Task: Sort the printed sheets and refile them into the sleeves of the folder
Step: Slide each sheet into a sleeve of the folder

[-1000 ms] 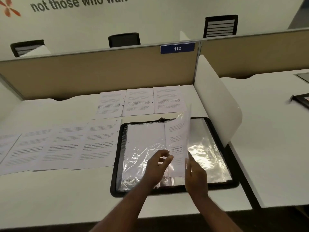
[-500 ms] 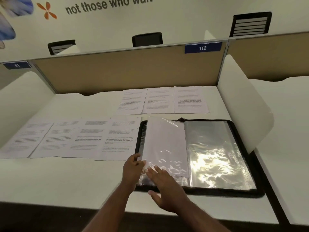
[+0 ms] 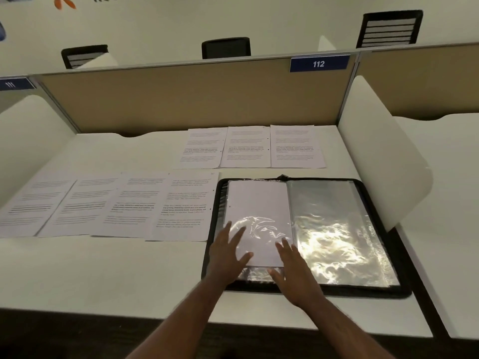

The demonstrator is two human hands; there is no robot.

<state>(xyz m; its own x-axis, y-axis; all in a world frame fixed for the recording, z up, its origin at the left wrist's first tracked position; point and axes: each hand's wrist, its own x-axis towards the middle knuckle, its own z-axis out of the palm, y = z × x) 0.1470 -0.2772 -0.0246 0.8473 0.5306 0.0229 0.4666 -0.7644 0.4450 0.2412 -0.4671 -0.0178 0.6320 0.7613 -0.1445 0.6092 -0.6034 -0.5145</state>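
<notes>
The folder [image 3: 404, 290] is lying open at the desk's [image 3: 103, 270] front right corner, and a sleeve holding a sheet [image 3: 259, 203] blank side up is now resting flat on its left half. A second ago that sleeve was standing upright between the two hands, mid-turn; half a second ago it was coming down. So the page turn is finished, and the right half is showing an empty, glossy sleeve [image 3: 334, 229] ready for the next sheet.

Both hands are spread and flat. The left hand [image 3: 226, 255] is pressing its straight fingers on the near left corner of the filed sleeve, and the right hand [image 3: 294, 268] is smoothing the near right corner beside the spine. Neither grip is closed on anything.

The unfiled printed sheets are waiting in two rows: a front row of four [image 3: 108, 206] running from the folder toward the desk's left edge, and a back row of three [image 3: 248, 147] near the rear edge, just behind the folder. Judging from this, one sheet is filed and seven are remaining, so the task is looking early.
</notes>
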